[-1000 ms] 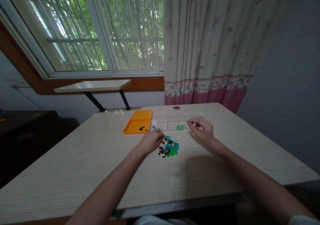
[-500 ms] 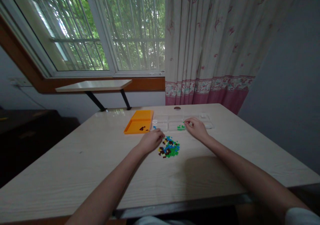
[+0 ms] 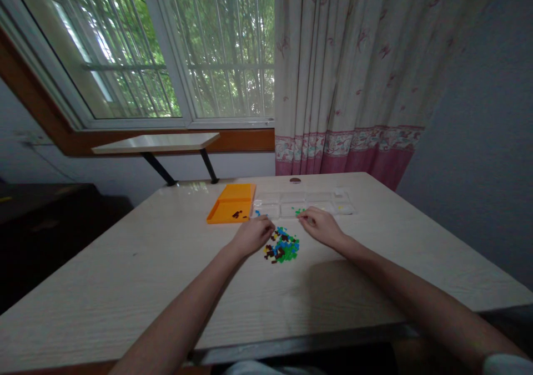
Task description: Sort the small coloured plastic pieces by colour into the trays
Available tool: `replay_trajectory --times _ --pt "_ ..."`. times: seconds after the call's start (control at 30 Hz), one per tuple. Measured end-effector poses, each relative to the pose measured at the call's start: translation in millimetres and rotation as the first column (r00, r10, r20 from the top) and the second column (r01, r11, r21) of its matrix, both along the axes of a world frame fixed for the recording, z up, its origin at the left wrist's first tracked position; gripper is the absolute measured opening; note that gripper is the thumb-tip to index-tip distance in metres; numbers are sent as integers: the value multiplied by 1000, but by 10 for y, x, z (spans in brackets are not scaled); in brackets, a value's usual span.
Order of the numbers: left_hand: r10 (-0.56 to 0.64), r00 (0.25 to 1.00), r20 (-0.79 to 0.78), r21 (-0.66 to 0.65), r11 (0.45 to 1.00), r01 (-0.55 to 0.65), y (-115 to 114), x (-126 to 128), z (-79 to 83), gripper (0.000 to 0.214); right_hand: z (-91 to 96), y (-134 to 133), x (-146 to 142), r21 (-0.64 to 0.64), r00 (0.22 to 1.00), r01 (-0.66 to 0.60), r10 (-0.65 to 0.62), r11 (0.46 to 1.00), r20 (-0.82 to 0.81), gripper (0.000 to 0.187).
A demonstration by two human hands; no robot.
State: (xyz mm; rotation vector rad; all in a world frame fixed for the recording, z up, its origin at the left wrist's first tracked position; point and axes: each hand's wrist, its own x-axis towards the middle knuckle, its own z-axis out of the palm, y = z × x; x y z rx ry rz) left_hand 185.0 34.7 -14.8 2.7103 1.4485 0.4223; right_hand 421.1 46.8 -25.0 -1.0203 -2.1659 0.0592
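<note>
A mixed pile of small blue, green, dark brown and yellow pieces lies on the table, too small to tell their exact kind. At the pile's upper left edge rests my left hand, fingers curled and closed; what they hold, if anything, is hidden. My right hand is pinched at the front edge of a clear compartment tray, close to some green pieces inside it. Nothing can be made out between its fingertips. A few blue pieces sit in the tray's left front compartment.
An open orange box with dark brown pieces in it stands left of the tray. Behind the tray lies a dark brown oval. A small raised shelf stands at the table's back left, below the window.
My right hand has moved left and toward me from above the tray, where a green piece showed at its fingertips. My left hand has barely moved.
</note>
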Motion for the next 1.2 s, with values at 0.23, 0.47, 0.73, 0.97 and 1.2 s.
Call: replay_trajectory --times 0.23,0.47,0.73,0.97,1.2 --pt "23 989 148 21 999 -26 -55 58 30 24 -20 -174 -155 -21 986 -133 134 991 102 13" --pt "-76 940 332 7 997 78 -196 216 125 18 17 -243 -181 -18 993 -103 104 995 60 10" --pt "-103 915 391 -18 993 120 -231 259 150 15 8 -257 -209 35 994 -108 107 994 13 9" --pt "-131 898 420 -5 989 146 -211 259 120 17 -2 -240 -203 52 995 -104 104 993 3 10" --pt "-125 888 443 -23 988 151 -189 245 105 19 -2 -246 -204 80 992 -127 128 989 -10 9"
